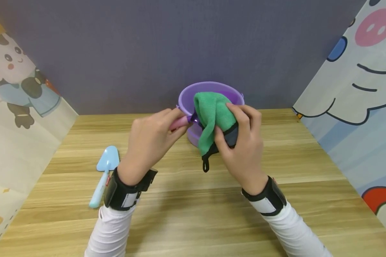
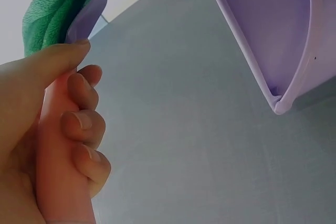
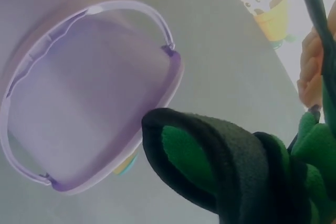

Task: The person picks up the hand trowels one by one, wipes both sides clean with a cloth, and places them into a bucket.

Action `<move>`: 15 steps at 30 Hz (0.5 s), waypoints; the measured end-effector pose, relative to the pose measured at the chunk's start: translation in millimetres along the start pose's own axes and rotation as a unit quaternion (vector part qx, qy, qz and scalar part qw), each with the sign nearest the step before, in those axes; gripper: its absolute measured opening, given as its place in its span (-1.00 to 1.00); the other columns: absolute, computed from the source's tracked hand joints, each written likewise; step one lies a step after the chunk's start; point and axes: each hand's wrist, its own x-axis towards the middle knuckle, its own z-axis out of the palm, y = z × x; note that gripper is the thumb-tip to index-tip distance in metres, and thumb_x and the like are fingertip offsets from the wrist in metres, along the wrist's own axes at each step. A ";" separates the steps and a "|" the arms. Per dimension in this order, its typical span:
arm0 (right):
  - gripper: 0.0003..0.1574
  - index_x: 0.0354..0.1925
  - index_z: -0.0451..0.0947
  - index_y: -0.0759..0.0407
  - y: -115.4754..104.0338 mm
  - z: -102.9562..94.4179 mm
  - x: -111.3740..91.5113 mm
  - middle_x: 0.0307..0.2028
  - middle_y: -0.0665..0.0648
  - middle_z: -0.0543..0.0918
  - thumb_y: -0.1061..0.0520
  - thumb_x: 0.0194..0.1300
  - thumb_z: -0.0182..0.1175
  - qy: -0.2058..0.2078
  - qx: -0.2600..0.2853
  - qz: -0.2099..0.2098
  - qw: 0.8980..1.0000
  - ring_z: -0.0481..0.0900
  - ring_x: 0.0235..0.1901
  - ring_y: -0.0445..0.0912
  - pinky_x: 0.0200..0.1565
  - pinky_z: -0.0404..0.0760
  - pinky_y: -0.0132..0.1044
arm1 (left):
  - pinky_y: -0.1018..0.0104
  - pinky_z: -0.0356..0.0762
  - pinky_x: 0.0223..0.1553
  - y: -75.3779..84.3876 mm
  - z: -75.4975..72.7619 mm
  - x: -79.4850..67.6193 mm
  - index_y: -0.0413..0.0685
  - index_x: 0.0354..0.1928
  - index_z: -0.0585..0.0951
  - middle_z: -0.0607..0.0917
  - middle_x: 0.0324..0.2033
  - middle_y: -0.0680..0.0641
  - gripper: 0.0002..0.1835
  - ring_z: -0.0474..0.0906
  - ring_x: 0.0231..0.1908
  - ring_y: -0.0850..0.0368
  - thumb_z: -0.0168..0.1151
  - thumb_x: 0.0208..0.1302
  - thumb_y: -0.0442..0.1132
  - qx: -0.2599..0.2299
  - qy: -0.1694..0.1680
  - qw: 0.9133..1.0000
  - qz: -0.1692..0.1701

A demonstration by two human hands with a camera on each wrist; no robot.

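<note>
My left hand (image 1: 152, 137) grips the pink handle of a hand tool (image 1: 179, 123), with fingers wrapped round it in the left wrist view. The tool's purple, blade-like head (image 2: 88, 18) is mostly hidden by a green cloth (image 1: 215, 110) with a dark grey back and a black hanging loop. My right hand (image 1: 246, 144) pinches this cloth between thumb and fingers, folded over the tool's head. Both hands are above the table, in front of a purple bucket (image 1: 187, 98). The bucket stands upright with its handle lowered against the rim.
A light blue toy trowel (image 1: 107, 162) lies on the wooden table (image 1: 186, 214), left of my left wrist. Behind the bucket rises a grey wall (image 1: 141, 53). Side panels with cartoon prints (image 1: 350, 89) close in the table at left and right.
</note>
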 end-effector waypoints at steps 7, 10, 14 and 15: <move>-0.40 0.18 0.41 0.24 9.4 -3.2 5.7 -0.02 0.48 0.41 0.06 0.20 0.19 0.010 -0.002 0.031 0.999 0.46 0.00 0.14 0.00 0.58 0.09 | 0.25 0.23 -0.82 -0.5 -0.4 -1.0 -0.04 -0.35 0.68 0.65 -0.66 -0.02 -0.73 0.34 -0.77 0.14 0.27 0.24 0.02 0.000 -0.009 1.000 -0.006; -0.41 0.18 0.41 0.25 13.7 -4.3 8.4 -0.02 0.48 0.41 0.05 0.22 0.19 0.017 -0.003 0.040 0.999 0.44 0.02 0.13 0.03 0.56 0.08 | 0.25 0.23 -0.82 -0.7 -0.4 -1.0 -0.04 -0.35 0.69 0.65 -0.66 -0.01 -0.73 0.34 -0.77 0.15 0.27 0.24 0.02 -0.001 -0.009 1.000 -0.009; -0.41 0.20 0.39 0.24 19.4 -7.8 11.6 0.00 0.47 0.39 0.04 0.25 0.16 0.012 -0.008 0.049 0.999 0.41 0.04 0.12 0.04 0.53 0.08 | 0.23 0.27 -0.81 -1.0 0.0 -0.7 -0.04 -0.33 0.69 0.66 -0.63 0.00 -0.72 0.37 -0.75 0.14 0.27 0.23 0.04 -0.004 -0.008 1.000 -0.013; -0.41 0.21 0.39 0.23 20.9 -8.9 12.3 0.01 0.47 0.39 0.04 0.26 0.16 0.011 -0.011 0.052 0.999 0.40 0.04 0.12 0.03 0.54 0.08 | 0.22 0.29 -0.80 -1.0 0.0 -0.6 -0.04 -0.32 0.69 0.67 -0.62 0.00 -0.72 0.39 -0.74 0.14 0.28 0.22 0.03 -0.007 -0.009 1.000 -0.015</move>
